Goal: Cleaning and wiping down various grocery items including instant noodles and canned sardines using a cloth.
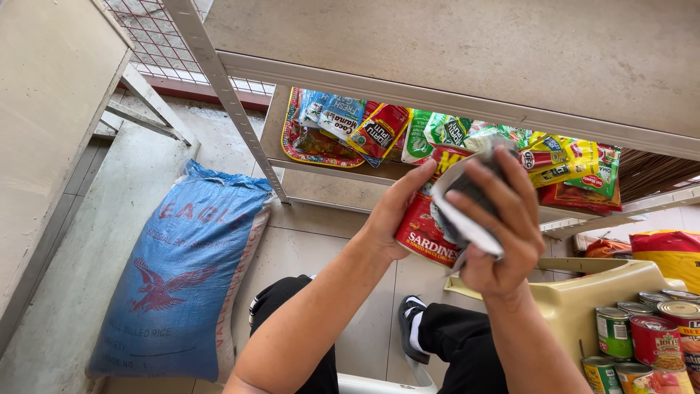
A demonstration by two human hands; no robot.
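My left hand (394, 211) grips a red tin can (421, 230) with a printed label, held up in front of a metal shelf. My right hand (503, 230) presses a crumpled grey-and-white cloth (463, 208) against the can's top and side. Both hands hover above my knees in black trousers (452, 335). Most of the can is hidden behind the cloth and my fingers.
A metal shelf (343, 186) carries several colourful sachets and packets (379, 131). A big blue woven sack (182, 270) leans on the tiled floor at left. Several tin cans (645, 339) stand at the lower right beside a beige plastic stool (583, 295).
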